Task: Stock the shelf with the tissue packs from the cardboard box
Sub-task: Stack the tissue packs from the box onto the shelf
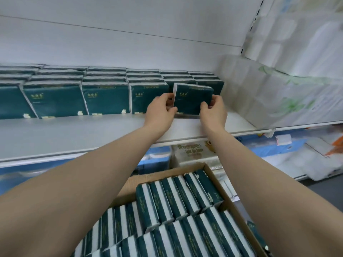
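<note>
A dark green tissue pack point(193, 100) stands upright on the white shelf point(92, 134), at the right end of the front row. My left hand point(161, 112) grips its left edge and my right hand point(213, 112) grips its right edge, fingers curled round the pack. Rows of matching green packs point(105, 98) stand on the shelf to the left and behind. The cardboard box point(217, 175) sits below, close to me, filled with several green-and-white packs point(178, 206) on edge.
Large white bagged paper rolls point(278, 80) fill the shelf section to the right, close beside the held pack. The shelf's front strip runs bare along the rows. Blue and white packaged goods point(157, 160) sit on the lower shelf behind the box.
</note>
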### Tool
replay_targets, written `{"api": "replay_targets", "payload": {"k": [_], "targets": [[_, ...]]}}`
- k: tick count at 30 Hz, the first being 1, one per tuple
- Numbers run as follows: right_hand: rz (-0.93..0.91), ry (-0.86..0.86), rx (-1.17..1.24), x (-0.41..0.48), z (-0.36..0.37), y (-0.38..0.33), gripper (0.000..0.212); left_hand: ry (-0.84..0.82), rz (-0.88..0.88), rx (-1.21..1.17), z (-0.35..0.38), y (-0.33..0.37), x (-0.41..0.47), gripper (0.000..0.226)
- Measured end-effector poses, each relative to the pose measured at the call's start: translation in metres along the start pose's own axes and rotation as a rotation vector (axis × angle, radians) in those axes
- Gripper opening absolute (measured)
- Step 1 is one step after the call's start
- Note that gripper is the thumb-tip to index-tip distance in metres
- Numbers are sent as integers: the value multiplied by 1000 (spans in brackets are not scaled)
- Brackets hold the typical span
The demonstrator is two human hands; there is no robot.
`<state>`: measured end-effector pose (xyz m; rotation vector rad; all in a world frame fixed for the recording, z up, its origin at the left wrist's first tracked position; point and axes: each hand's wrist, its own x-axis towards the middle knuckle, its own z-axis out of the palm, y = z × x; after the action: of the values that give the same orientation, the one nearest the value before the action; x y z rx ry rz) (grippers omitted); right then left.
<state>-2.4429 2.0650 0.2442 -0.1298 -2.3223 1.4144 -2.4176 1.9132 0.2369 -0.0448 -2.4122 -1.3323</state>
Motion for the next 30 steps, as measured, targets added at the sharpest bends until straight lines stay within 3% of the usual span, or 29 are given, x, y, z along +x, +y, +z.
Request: {"api": "replay_targets", "payload": {"k": [7,13,23,30], "targets": [[-16,-9,-10,5,18,12,31,11,-13,-54,5,-16,2,44],[-73,12,20,3,16,17,24,71,15,49,6,-18,2,45],[-131,-74,-127,7,20,21,47,23,-23,-75,7,-18,1,49],[-162,-89,-163,8,22,23,47,19,-41,-102,8,-20,2,48]]}}
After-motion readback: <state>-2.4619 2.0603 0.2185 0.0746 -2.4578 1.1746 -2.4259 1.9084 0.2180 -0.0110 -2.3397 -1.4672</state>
